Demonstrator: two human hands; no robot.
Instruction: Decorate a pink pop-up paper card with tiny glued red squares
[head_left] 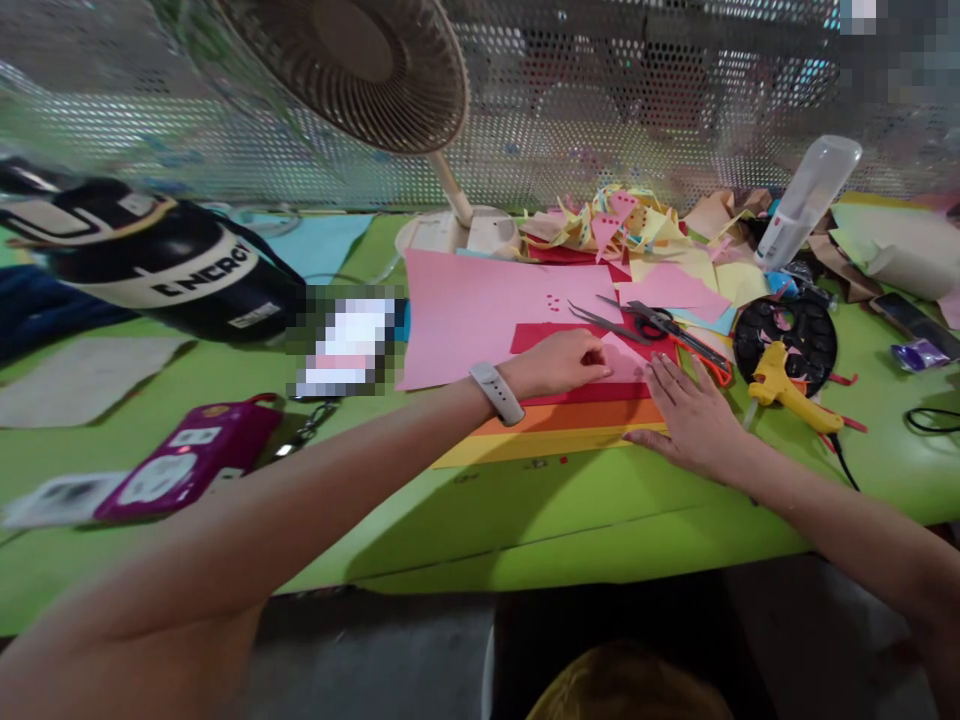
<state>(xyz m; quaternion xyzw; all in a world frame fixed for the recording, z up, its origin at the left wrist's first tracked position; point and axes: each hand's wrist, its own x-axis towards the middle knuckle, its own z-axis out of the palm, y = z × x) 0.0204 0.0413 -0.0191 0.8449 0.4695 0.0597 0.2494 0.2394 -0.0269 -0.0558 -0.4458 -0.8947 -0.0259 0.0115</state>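
My left hand [559, 362], with a pale watch at its wrist, is closed with fingertips pressed together over a small pink paper piece [624, 358]; what they pinch, if anything, is hidden. On the piece's right side my right hand [691, 412] lies flat with fingers stretched out. Beneath are a red sheet [529, 338], an orange sheet [517, 418] and a yellow sheet [480, 452]. Behind them lies a large pink sheet [472, 315] with tiny dark pink bits [553, 302]. Dark tweezers [611, 322], black-handled scissors [652, 322] and an orange cutter [709, 358] lie just beyond my hands.
A yellow glue gun [796, 392] rests against a black round palette [821, 335] at right. Paper scraps [660, 230], a clear bottle [810, 200] and a fan [450, 190] stand behind. Leftward are a phone [349, 345], a purple device [191, 455] and a black jug [187, 270].
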